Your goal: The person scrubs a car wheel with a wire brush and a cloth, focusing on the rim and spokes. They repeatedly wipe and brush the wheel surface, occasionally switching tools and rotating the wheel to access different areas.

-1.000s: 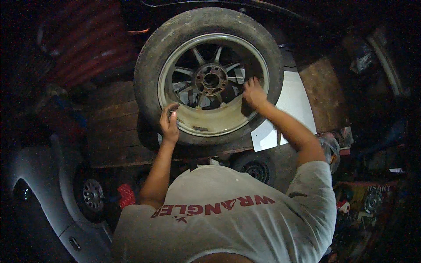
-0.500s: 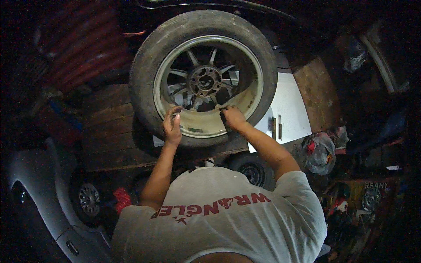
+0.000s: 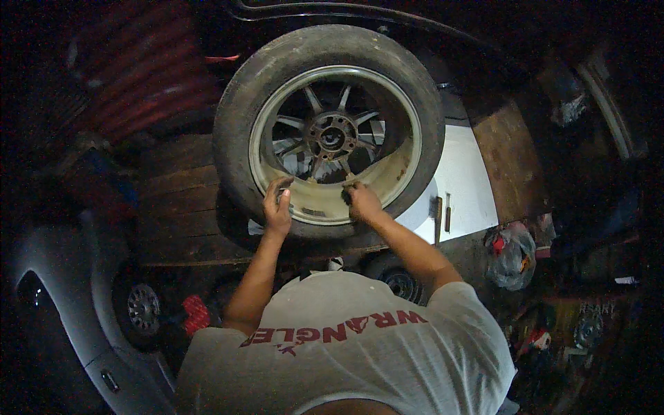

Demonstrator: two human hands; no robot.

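Note:
A car wheel [image 3: 329, 131], a worn tyre on a pale spoked rim, lies flat on a wooden bench [image 3: 181, 207] in front of me. Both my hands rest on the near inner lip of the rim [image 3: 319, 205]. My left hand [image 3: 277, 207] is closed around a small grey object whose kind I cannot make out. My right hand [image 3: 362, 202] presses a small dark piece against the rim, fingers curled over it. The hands are about a hand's width apart.
A white panel [image 3: 465, 187] lies to the right under the wheel. A bag with red things [image 3: 510, 254] sits at the right. Small wheels [image 3: 144, 308] and a grey car body [image 3: 62, 297] are at the lower left. The surroundings are dark.
My right hand has come down from the right side of the rim to its near lip, close to my left hand. My left hand has stayed on the near lip.

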